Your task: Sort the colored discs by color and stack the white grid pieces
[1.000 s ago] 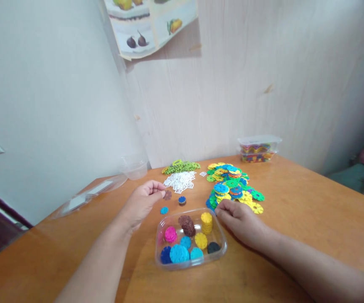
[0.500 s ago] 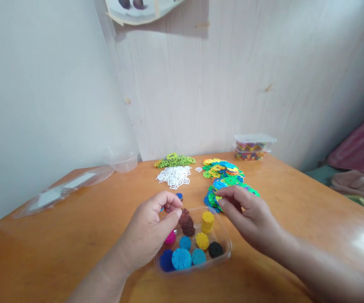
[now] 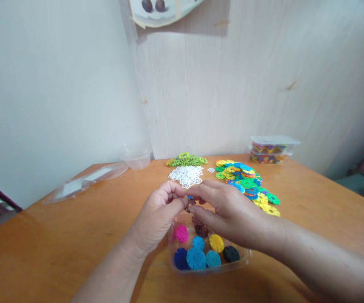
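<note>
Both my hands over clear tray (image 3: 174,235); left hand (image 3: 159,216) & right hand (image 3: 229,212) fingertips pinched together on brown disc (image 3: 190,203), mostly hidden; exact grip unclear.

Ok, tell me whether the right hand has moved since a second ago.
Yes. The right hand left the table beside the colourful disc pile and now meets the left hand over the clear tray.

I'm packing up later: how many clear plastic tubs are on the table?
3, maybe more: a tray of sorted discs beneath both hands, an empty cup at the back left, and a lidded tub, perhaps two stacked, at the back right.
</note>
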Demonstrator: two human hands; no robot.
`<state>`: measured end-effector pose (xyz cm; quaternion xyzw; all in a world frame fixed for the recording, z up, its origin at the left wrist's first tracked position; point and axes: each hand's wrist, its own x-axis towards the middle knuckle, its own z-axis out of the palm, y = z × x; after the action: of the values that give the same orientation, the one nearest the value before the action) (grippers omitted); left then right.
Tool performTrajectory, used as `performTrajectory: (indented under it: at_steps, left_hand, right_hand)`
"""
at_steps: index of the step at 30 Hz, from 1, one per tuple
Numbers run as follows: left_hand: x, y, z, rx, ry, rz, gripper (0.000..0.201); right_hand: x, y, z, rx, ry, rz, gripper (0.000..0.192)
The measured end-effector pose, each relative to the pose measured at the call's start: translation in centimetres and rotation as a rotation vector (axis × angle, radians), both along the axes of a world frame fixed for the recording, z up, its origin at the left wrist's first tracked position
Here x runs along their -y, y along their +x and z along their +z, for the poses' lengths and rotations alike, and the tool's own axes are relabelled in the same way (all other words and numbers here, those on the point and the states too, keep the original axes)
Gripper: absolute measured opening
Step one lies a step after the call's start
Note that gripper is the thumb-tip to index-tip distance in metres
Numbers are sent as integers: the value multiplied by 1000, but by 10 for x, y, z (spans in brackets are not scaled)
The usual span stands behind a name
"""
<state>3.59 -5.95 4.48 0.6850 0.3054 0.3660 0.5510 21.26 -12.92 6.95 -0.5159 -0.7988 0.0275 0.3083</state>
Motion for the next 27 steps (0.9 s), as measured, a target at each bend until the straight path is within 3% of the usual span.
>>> performTrajectory:
  at_steps: [7,14,20,27]
  left_hand:
    - [-3,2,-2,-12,-16,58,12]
    - [-3,4,-2,1,7,-1,14]
    - [-3,2,-4,-301,298,84,25]
    - [0,0,-5,-577,575,130,20]
  right_hand:
    - [0,4,-7,-23,-35,32,20]
    - [-1,5,-7,-34,-62,18,20]
    - [-5,17,-5,-31,-65,-44,18]
    - [-4,27,3,-25,-191,-124,13]
